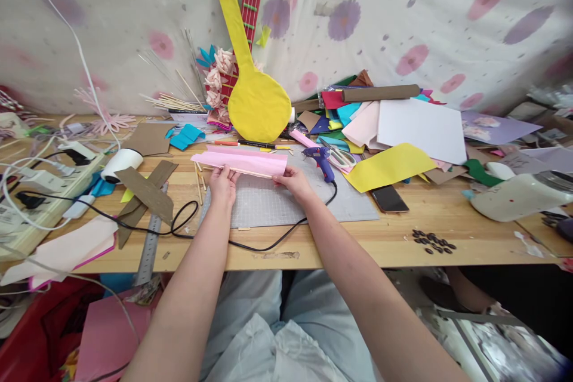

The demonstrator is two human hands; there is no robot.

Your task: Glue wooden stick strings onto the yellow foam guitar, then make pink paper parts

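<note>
Pink paper point(250, 161) held above mat point(268, 206) — left hand point(222, 186) pinching near edge left of middle, right hand point(294, 182) pinching right corner, presumably keeping edge straight; glue gun point(321, 160) just beyond right hand — apparently parked within reach.

Pink sheet point(250, 161) at the centre of the frame: thin, matt paper. Desk point(353, 256): smooth pale wood with visible grain, scuffed rough at the lower middle. Cutting mat point(273, 209): grey, flat-finished, printed with a grid. Glue gun point(321, 159): blue plastic. Phone point(388, 198), right of centre: dark, glossy face. Ruler point(148, 250), lower left: bare metal. Banjo-shaped cutout point(259, 106), upper middle: yellow, matt, slightly wrinkled. Trousers point(250, 304), bottom: soft, creased pale cloth.
</note>
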